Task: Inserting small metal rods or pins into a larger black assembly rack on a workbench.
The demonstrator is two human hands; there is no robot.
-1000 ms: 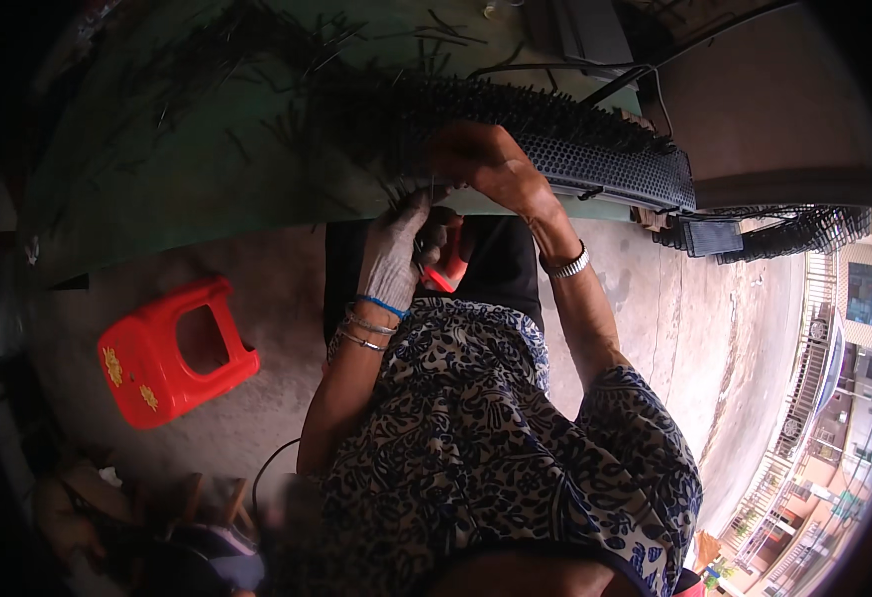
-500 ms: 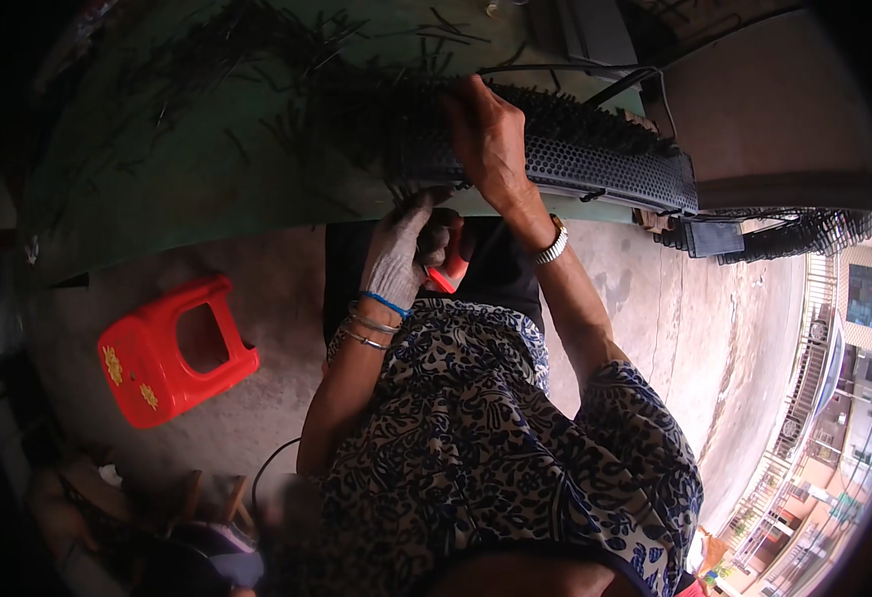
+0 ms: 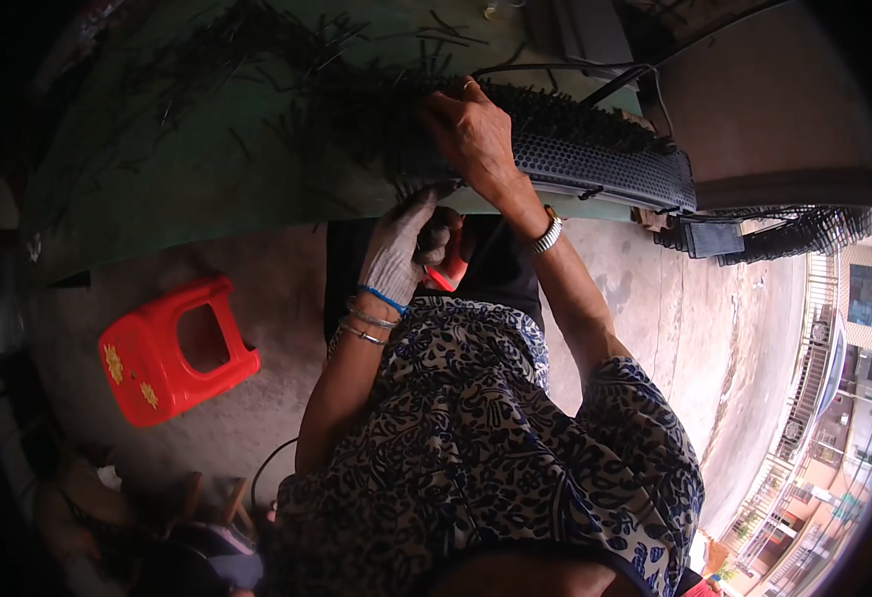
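A long black perforated panel (image 3: 595,171) lies along the near edge of the green table, dark bristle-like pieces (image 3: 585,121) standing along its far side. My bare right hand (image 3: 478,134) reaches over the panel's left end, fingers bent together; what they pinch is lost in shadow. Just below, my left hand (image 3: 396,244) wears a pale knitted glove with dark, soiled fingertips. Its fingers are curled and its thumb points to the panel's near edge; whatever sits inside the grip is hidden. Something red (image 3: 450,271) shows beside the curled fingers.
Many loose thin dark strips (image 3: 247,45) lie scattered over the green table (image 3: 157,199). A red plastic stool (image 3: 172,348) stands on the concrete floor at left. More black mesh-like pieces (image 3: 804,234) are at right. Part of another person (image 3: 88,507) shows at lower left.
My right hand has shifted slightly left along the panel and turned, its back now showing more. My left hand stays nearly in place.
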